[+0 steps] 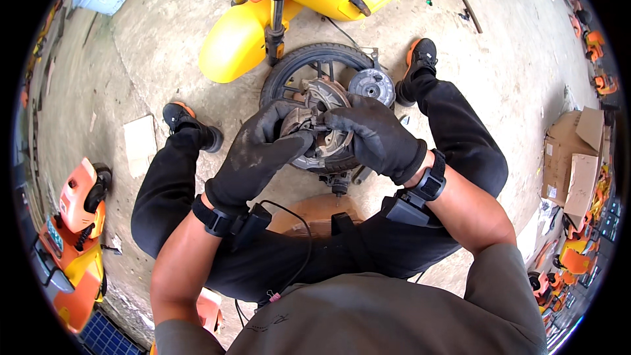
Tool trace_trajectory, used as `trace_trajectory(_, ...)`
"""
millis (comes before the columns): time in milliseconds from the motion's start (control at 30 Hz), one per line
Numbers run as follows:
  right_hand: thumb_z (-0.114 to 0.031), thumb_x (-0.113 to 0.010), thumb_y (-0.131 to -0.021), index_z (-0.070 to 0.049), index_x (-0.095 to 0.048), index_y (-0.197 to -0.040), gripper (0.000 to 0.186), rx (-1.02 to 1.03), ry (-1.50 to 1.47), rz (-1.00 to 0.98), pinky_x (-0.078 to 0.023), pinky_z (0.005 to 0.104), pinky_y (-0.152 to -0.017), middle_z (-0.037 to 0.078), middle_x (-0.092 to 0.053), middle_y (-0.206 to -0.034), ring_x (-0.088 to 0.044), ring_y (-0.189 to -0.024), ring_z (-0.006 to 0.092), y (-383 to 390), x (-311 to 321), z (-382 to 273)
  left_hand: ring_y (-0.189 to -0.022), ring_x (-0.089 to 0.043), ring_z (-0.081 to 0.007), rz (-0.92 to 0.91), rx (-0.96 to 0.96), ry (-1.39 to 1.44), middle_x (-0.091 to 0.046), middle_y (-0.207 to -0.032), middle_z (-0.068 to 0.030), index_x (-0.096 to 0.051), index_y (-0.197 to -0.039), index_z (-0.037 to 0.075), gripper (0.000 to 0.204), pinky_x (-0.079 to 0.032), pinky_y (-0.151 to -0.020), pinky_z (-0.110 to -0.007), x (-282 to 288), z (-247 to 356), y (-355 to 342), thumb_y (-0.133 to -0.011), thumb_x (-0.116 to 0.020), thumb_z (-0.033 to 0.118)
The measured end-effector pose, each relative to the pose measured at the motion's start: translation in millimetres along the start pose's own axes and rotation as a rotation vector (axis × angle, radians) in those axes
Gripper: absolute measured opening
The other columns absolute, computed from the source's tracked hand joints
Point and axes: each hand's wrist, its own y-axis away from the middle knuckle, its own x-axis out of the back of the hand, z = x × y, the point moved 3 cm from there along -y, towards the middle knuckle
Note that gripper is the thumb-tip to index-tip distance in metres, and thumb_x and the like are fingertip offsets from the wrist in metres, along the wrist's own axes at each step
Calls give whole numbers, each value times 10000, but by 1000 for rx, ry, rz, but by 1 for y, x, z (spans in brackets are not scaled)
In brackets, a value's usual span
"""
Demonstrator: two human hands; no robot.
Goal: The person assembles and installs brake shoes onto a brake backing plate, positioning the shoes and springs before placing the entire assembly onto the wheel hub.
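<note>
Grey shirt point(368, 315) nearest; arms point(470, 204) bend inward, gloved hands point(253, 151) point(384, 135) pinching a metal part point(301, 120).

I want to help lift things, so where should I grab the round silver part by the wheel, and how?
Probably by its outer rim, coming from the right. The round silver part seems to lie flat, face up, at the right edge of the wheel. Its right side looks free, while the gloved right hand is close on the near side.
</note>
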Motion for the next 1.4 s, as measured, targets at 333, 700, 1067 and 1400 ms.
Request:
trace_trajectory(333, -73, -578, -932, 3, -605, -1206, 286, -618, -724, 151, -486, 323, -877, 94, -660, -1067, -623, -974, 207, -3, -14, 0, -812, -564, -55, 70, -42, -102, -638, -938, -7, -588, -1173, 2, 275, -468, -702, -224, 10, -7, -2, -947, -600, 157)
trace_trajectory(700, -35, -663, -892, -3, -519, -1170, 315, -685, -836, 241, -512, 231, -782, 38, -647, -988, -603, -870, 62, -7, -20, -10, -959, -609, -94, 78, -80, 1, -653, -1069, -62, -573, -1190, -48, 260, -500, -847, -260, 12, -3, -1, -966, -555, 82)
trace_trajectory(1067, -32, -662, -892, -10, -528, -1153, 294, -646, -834, 235, -511, 233, -781, 34, -646, -993, -600, -876, 54, -7, -23, -9, -1038, -611, -119, 74, -199, -78, -638, -1139, -93, -540, -1251, -38, 324, -507, -900, -280, 13, -3, -1, -946, -575, 68)
trace_trajectory(1400, -63, -620, -928, 19, -486, -1327, 429, -673, -773, 207, -484, 241, -880, 33, -631, -1113, -584, -975, 70, -4, -22, -6, -967, -618, -118, 123, -83, 150, -649, -1103, -83, -539, -1256, -52, 345, -506, -851, -258, 23, -4, -5, -944, -585, 88)
